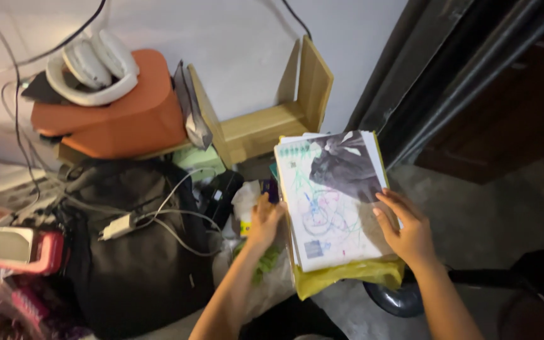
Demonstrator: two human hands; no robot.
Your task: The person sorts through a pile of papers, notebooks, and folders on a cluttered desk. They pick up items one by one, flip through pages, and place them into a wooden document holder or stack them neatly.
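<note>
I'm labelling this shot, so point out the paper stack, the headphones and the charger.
paper stack (332, 201), head view, middle of the scribbled top sheet
headphones (92, 66), head view, an ear cup
charger (117, 226), head view, white plug body

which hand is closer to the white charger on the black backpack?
Left. The left hand grips the paper stack's left edge, just right of the backpack and charger. The right hand lies on the stack's far side.
</note>
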